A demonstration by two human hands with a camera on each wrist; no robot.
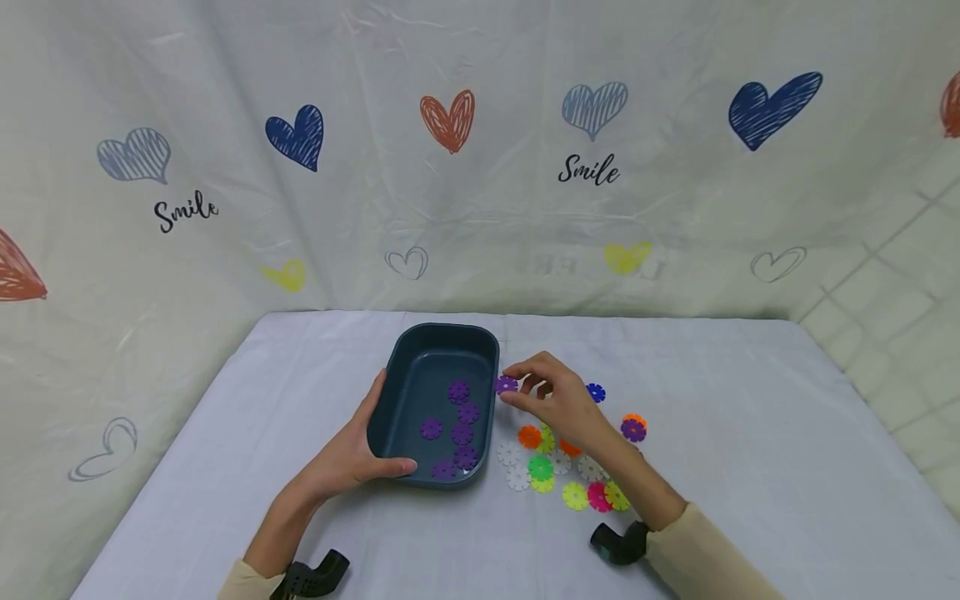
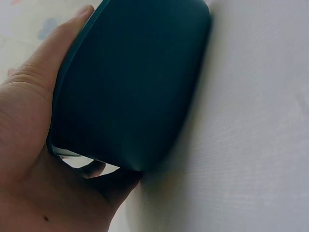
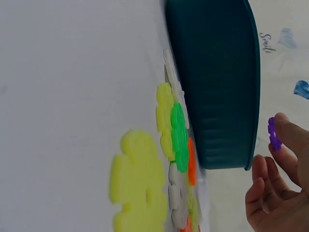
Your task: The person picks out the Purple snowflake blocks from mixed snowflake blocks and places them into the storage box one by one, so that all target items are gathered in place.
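A dark teal plastic tray (image 1: 442,367) stands on the white cloth, with several purple flower-shaped discs (image 1: 462,433) lying on its floor. My left hand (image 1: 352,450) grips the tray's near left corner, thumb over the rim and fingers along the outer side. In the left wrist view the tray's outer wall (image 2: 130,87) fills the middle. Between thumb and index finger, my right hand (image 1: 558,400) pinches one purple flower-shaped disc (image 1: 506,384) by the tray's right rim. The right wrist view shows this disc edge-on, at rim height beside the tray (image 3: 217,87).
Right of the tray lies a loose spread of flower-shaped discs: white (image 1: 517,477), green (image 1: 539,467), yellow (image 1: 575,496), pink (image 1: 598,497) and orange (image 1: 529,437). Farther right a purple disc (image 1: 633,430) overlaps an orange one. A blue disc (image 1: 596,392) lies behind my right hand.
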